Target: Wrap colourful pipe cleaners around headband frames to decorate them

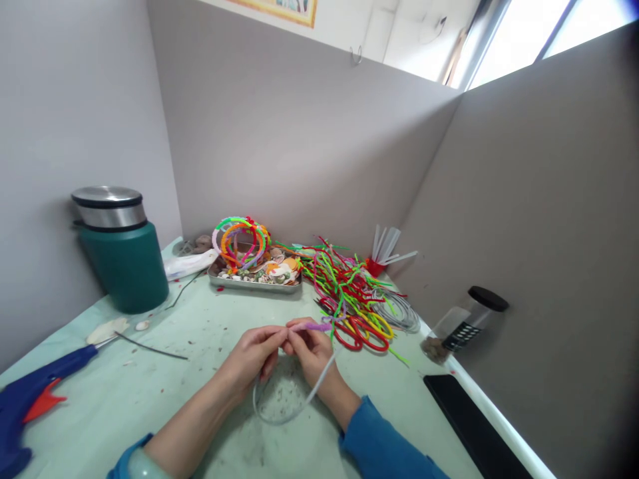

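Note:
My left hand (254, 352) and my right hand (310, 351) meet above the table, fingertips pinched close together. Between them is a loop of pale grey wire (299, 414), which hangs down below the hands. A purple pipe cleaner (315, 326) lies along the loop's top at my right fingers, seemingly wound around it. My left fingers pinch the loop just beside that spot; the exact contact is hidden by the fingers. Just beyond my right hand lie red-handled scissors (367, 332) and a heap of coloured pipe cleaners (339, 273).
A metal tray (254, 286) holds shells and finished-looking colourful rings (242, 243). Left stand a green bottle (124, 266) and a blue glue gun (44, 386). Right are a grey wire coil (407, 313), glue sticks (387, 243), a clear jar (464, 322) and a black flat object (474, 426).

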`<state>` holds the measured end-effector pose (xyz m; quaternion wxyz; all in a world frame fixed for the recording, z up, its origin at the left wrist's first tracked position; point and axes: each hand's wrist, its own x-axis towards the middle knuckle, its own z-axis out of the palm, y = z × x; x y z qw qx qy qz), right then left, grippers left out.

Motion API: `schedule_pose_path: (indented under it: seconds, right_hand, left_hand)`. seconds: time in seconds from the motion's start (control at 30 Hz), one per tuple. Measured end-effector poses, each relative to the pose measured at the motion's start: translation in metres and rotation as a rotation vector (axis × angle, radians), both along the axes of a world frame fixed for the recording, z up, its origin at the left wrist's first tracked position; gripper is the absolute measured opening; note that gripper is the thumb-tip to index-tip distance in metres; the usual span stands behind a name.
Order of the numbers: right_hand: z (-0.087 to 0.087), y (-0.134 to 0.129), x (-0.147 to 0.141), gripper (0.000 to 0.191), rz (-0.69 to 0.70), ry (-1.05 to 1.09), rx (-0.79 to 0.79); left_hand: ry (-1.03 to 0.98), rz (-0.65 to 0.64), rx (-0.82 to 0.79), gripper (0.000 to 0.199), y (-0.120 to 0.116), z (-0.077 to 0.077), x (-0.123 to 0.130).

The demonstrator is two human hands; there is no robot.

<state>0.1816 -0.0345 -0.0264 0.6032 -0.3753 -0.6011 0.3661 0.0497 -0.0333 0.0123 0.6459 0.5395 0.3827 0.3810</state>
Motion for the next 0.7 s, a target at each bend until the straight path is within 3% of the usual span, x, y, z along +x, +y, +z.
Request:
schedule_pose_path:
  seconds: [0.3, 0.53, 0.7]
  right_hand:
    - [0.012, -0.004, 0.003, 0.009, -0.169, -0.137, 0.083]
    - [0.004, 0.001, 0.002, 0.009, -0.034, -0.045, 0.047]
    - [0.003, 0.002, 0.005, 0.008, -0.018, -0.023, 0.019]
  left_hand:
    - [0.079, 0.127, -0.088, 0.036, 0.006, -0.004, -0.002]
    - [-0.052, -0.017, -0.286, 0.031, 0.012, -0.01, -0.011]
    - [-0.092, -0.003, -0.329, 0.03, 0.011, -0.007, -0.011]
